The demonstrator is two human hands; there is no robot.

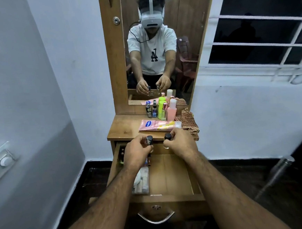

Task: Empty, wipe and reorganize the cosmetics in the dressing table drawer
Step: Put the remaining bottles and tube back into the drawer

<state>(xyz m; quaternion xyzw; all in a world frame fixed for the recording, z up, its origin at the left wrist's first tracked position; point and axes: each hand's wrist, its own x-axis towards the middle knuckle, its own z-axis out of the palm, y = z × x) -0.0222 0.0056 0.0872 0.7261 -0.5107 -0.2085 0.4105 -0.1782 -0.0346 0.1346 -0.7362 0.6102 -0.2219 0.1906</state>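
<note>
While emptying half done: left hand [137, 151] fingers grasp bottle [149, 140]; right hand [180, 142] fingers grasp second bottle [167, 137], both above drawer [169, 176]. Beyond fingertips, tabletop: tube [158, 125], bottles, cloth [186, 119]. Below left fingers: pouch [142, 182], small items remain. Wiping, reorganizing pending.

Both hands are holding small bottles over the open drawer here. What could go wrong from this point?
1. The left hand and right hand each grip a small dark-capped bottle above the open drawer; a slip would likely drop one.
2. Upright bottles crowd the back of the tabletop behind a pink tube; setting more there might topple them.
</note>
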